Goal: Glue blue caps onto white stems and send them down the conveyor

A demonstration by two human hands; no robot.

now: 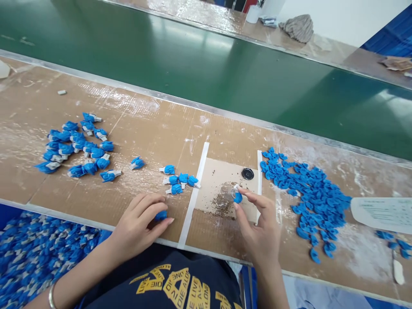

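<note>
My right hand (260, 219) pinches a small blue piece (237, 196) with a whitish end between thumb and fingertips. It is over a beige card (209, 171) with a dark, gritty smear (222, 199) and a black round lid (247, 173). On the left, my left hand (141, 223) curls its fingers and thumb round another blue piece (161, 216), low over the cardboard-covered table; the fingers partly hide it. Just beyond that hand lie several blue pieces on small whitish clips (175, 189), and a single one (137, 163) lies farther left.
A larger group of clipped blue pieces (77, 141) lies at the left. Loose blue pieces (315, 193) are heaped at the right beside a white plastic sheet (383, 214). White tape strips (193, 197) flank the card. A green belt (193, 64) runs behind; a full bin (48, 257) stands lower left.
</note>
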